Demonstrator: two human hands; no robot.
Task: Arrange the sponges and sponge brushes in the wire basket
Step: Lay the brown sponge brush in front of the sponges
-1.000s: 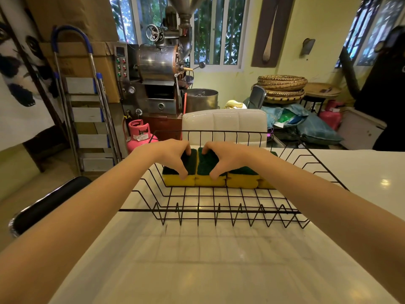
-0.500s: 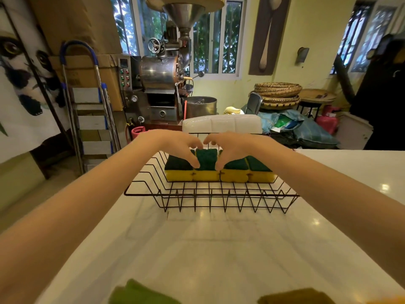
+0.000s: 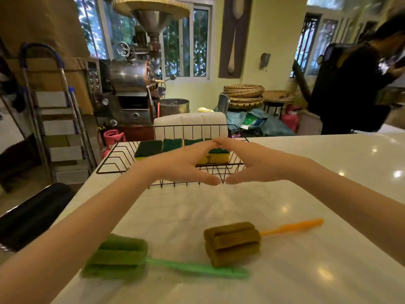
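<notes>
A black wire basket [image 3: 114,159] stands at the far edge of the white counter. Inside it lies a row of yellow sponges with dark green tops [image 3: 149,148]. My left hand [image 3: 179,165] and my right hand [image 3: 249,163] hover over the basket's front, fingertips nearly touching above the right end of the row; both hold nothing, fingers extended. Close to me on the counter lie two sponge brushes: a green one [image 3: 118,256] with a green handle at the left, and a brown one [image 3: 232,242] with an orange handle at the right.
The white counter [image 3: 328,194] runs wide to the right. A black chair back [image 3: 32,216] is at the left edge. Beyond the counter are a white padded seat [image 3: 189,122], a stepladder, a metal roasting machine, and a person in dark clothes at the far right.
My hands have drawn back from the sponges toward the basket's front and lifted. The view has tilted down, bringing both sponge brushes fully into sight.
</notes>
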